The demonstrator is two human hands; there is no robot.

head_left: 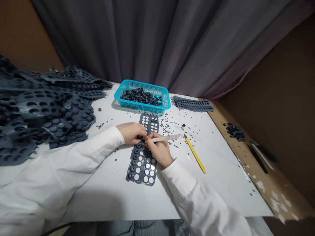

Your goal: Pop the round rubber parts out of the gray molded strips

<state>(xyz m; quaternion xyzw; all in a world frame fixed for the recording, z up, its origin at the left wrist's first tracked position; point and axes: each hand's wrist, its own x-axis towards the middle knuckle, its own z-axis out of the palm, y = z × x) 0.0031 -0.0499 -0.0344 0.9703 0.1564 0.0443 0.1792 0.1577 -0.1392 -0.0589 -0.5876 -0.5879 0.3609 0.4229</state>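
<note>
Slim white stick gripped by right hand | left hand placed on dark moulded sheet (its grasp cannot be told) | sheet laid on white surface, near blue basket

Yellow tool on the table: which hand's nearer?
Right. The right hand, holding a pale stick, is to the left of the yellow tool, not touching it. The left hand is farther left, at the dark studded sheet.
</note>
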